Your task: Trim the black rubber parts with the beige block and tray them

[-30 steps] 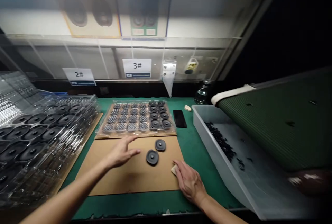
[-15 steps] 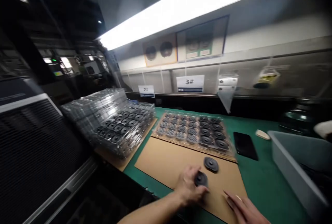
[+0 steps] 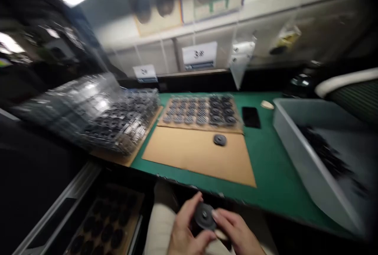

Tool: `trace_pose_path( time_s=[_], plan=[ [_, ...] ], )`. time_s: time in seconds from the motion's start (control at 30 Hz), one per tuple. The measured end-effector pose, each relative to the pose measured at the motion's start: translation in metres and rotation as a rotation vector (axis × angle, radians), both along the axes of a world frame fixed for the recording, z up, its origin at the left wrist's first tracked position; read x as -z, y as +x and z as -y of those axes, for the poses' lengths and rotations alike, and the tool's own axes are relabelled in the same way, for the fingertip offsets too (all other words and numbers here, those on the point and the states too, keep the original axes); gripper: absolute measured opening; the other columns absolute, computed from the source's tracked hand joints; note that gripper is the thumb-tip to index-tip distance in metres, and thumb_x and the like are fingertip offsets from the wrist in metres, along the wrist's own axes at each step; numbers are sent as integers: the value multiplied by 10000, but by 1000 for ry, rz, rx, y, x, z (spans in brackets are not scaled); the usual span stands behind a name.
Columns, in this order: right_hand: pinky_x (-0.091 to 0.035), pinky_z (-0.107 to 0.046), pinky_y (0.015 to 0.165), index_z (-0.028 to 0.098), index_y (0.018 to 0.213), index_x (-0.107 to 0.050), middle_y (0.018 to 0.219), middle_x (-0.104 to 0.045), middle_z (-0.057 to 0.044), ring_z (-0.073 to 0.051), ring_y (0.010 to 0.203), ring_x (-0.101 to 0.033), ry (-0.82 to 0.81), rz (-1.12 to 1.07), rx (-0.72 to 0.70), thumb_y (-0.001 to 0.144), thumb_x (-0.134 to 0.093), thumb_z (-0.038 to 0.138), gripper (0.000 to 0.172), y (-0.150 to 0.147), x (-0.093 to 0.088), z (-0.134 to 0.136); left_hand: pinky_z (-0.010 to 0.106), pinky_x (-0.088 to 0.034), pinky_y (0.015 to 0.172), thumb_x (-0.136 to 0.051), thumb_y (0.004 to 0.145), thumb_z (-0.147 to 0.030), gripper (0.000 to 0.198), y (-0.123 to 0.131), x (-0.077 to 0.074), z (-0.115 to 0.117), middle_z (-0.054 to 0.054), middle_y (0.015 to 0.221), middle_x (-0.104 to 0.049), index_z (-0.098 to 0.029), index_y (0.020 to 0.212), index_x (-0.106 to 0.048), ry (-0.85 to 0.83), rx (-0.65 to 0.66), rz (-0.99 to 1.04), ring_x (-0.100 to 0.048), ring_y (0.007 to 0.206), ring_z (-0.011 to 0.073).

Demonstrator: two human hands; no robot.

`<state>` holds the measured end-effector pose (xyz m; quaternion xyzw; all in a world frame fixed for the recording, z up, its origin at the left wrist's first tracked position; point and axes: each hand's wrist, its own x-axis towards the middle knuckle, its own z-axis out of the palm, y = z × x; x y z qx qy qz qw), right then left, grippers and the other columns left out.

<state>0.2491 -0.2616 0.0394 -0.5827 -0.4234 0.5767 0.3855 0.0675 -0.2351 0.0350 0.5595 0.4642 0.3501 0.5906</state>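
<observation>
My left hand (image 3: 186, 229) is wrapped around the edge of a dark grey round disc part (image 3: 204, 216) with a small raised hub, held over my lap below the table edge. Closed fingers of my right hand (image 3: 238, 231) press at the disc's right edge. A small pale shape shows under those fingers, and blur hides what it is. Another grey disc part (image 3: 220, 140) lies on the brown cardboard sheet (image 3: 191, 152). Behind it, a clear tray (image 3: 201, 125) holds rows of similar parts, lighter at left and darker at right.
Stacked clear trays (image 3: 130, 129) with dark parts stand at left. To the right are a black phone (image 3: 251, 117), a small pale block (image 3: 267, 105) and a grey bin (image 3: 313, 160) with dark pieces. Below left, an open drawer (image 3: 132, 227) holds more round parts.
My left hand has brought the disc from over the cardboard down toward my lap. My right hand has come in to the disc. The view has tilted down.
</observation>
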Motion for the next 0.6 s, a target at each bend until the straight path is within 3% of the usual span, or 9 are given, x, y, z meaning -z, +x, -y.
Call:
trace_pose_path(
  time_s=[0.07, 0.13, 0.23, 0.43, 0.5, 0.6],
  plan=[
    [-382, -247, 492, 174, 707, -621, 624, -516, -20, -144, 557, -459, -102, -184, -7, 806, -621, 861, 694, -4, -10, 5, 453, -503, 1116, -855, 779, -381, 809, -10, -18, 3, 152, 1486, -604, -299, 1519, -539, -247, -35, 189, -622, 1310, 342],
    [-297, -205, 459, 156, 729, -594, 607, -463, 14, -100, 528, -376, -159, -295, 25, 800, -669, 827, 679, -9, -17, 7, 428, -473, 1148, -848, 809, -350, 743, -18, -32, 0, 155, 1481, -614, -287, 1493, -564, -360, -15, 258, -595, 1351, 327],
    [-287, -191, 447, 147, 746, -584, 609, -471, 19, -89, 519, -379, -205, -381, 37, 818, -703, 764, 633, -17, -26, 10, 360, -487, 1126, -826, 839, -347, 625, -25, -44, -2, 145, 1523, -582, -281, 1428, -629, -436, -17, 310, -551, 1402, 322],
    [-256, -164, 409, 121, 810, -617, 644, -475, 17, -70, 518, -345, -280, -608, 50, 836, -757, 626, 524, -24, -47, 10, 382, -517, 1102, -883, 778, -360, 745, -26, -57, 4, 165, 1521, -579, -275, 1463, -600, -454, 30, 417, -558, 1389, 360],
    [-280, -162, 407, 121, 833, -631, 664, -481, 14, -73, 519, -366, -244, -585, 37, 882, -717, 617, 506, -22, -50, 6, 391, -501, 1121, -877, 787, -342, 722, -24, -60, 1, 161, 1505, -595, -274, 1453, -607, -436, 16, 436, -561, 1386, 358],
    [-356, -175, 438, 147, 1056, -671, 700, -515, 23, -88, 522, -440, -89, -298, 126, 978, -633, 541, 404, -11, -53, -1, 389, -445, 1176, -836, 835, -324, 659, -21, -65, -3, 149, 1509, -595, -272, 1451, -605, -418, -38, 494, -546, 1404, 339]
  ],
)
